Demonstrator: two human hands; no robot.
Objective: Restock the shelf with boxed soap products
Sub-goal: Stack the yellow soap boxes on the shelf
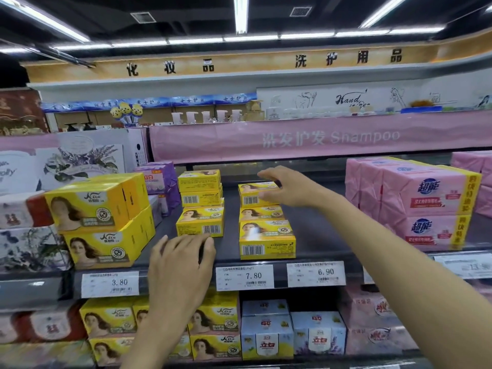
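Note:
Yellow soap boxes printed with a portrait stand in three groups on the dark shelf (320,235). A large pile (90,217) is at the left, a middle stack (200,206) sits further back, and a right stack (266,237) stands near the front edge. My right hand (288,189) reaches over the right stack's top box (253,194); its fingers stretch above the box and the thumb lies against the front face. My left hand (183,258) rests with relaxed fingers at the shelf's front edge, just below the middle stack, and holds nothing.
Pink wrapped soap packs (426,203) fill the shelf's right side and purple boxes (159,179) stand behind the left pile. Price tags (245,276) line the shelf rail. Below are more yellow boxes (215,318) and light blue boxes (266,334). A pink shampoo banner (319,138) hangs overhead.

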